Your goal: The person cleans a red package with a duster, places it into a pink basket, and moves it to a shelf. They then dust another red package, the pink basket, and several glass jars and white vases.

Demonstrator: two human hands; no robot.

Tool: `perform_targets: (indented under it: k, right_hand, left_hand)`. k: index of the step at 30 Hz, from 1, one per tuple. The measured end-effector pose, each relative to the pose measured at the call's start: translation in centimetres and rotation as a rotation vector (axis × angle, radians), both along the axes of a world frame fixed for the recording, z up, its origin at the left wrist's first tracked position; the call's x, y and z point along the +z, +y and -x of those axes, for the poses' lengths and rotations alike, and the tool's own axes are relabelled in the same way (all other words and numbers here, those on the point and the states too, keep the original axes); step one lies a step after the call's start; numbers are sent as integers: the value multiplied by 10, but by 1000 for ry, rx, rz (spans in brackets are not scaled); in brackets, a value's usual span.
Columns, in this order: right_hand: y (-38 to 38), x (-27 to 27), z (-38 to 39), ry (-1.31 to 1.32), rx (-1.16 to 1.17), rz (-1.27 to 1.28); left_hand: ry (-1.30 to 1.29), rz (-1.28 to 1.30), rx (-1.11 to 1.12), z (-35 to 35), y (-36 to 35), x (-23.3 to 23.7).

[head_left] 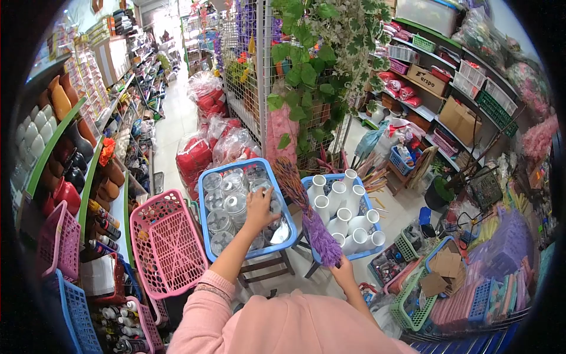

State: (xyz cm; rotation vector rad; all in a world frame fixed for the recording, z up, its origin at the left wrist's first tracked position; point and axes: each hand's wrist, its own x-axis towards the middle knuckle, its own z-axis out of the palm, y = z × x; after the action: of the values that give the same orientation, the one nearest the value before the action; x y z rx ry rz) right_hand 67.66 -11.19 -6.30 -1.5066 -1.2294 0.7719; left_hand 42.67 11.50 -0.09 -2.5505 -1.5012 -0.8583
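Note:
My left hand (pixel 259 207) reaches into a blue basket (pixel 207 239) full of clear glass jars (pixel 235 203). Its fingers and thumb curve around the rim of one clear glass jar (pixel 275 206) on the right side of the basket. In my right hand (pixel 341 271) is a feather duster (pixel 321 236), gripped at its lower end. Purple plumes lie near the hand, and the long brown plumes point up and away. The duster passes in front of the left edge of a second blue basket (pixel 377 249), which holds several white vases (pixel 338 194).
Left of the jars sits a pink basket (pixel 168 245). Wooden stools (pixel 265 268) support the blue basket. Red bundles in plastic (pixel 194 154) stand behind it, and a leafy vine (pixel 300 76) hangs on the white grid rack. Shelves of goods (pixel 454 88) line both sides.

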Motion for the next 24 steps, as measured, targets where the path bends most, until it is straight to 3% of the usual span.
perform_targets:
  k: [2, 4, 6, 8, 9, 10, 12, 14, 17, 18, 20, 22, 24]
  right_hand:
    - [1, 1, 0, 16, 0, -3]
    - [1, 7, 2, 111, 2, 51]
    - [4, 0, 2, 73, 15, 33]
    - [7, -4, 3, 32, 31, 13]
    - [6, 6, 9, 51, 37, -3]
    - [7, 14, 13, 70, 45, -21]
    - [7, 16, 16, -3, 106, -17]
    - [8, 19, 16, -77, 168, -8]
    - [12, 37, 9, -390, 270, -38]
    - [15, 44, 9, -388, 279, -39]
    - [19, 54, 10, -443, 177, -2]
    - [19, 61, 10, -437, 185, 7]
    - [18, 60, 4, -504, 393, -13]
  left_hand:
    - [-88, 41, -16, 2, -6, 15]
    - [-563, 126, -34, 4, -12, 24]
    - [-616, 140, -27, 15, -17, 25]
    - [-1599, 909, -299, 28, -25, 28]
    - [-1728, 893, -489, 33, -30, 26]
    - [-1731, 878, -486, 38, -34, 24]
    - [-2097, 1042, -502, 47, -49, 38]
    - [-2137, 1008, -457, 55, -59, 46]
    - [-2231, 940, -629, 72, -66, 47]
    - [-2233, 930, -623, 79, -65, 39]
    - [-2130, 892, -369, 88, -62, 32]
    - [-2114, 929, -386, 94, -62, 32]
    - [-1975, 714, -383, 92, -71, 52]
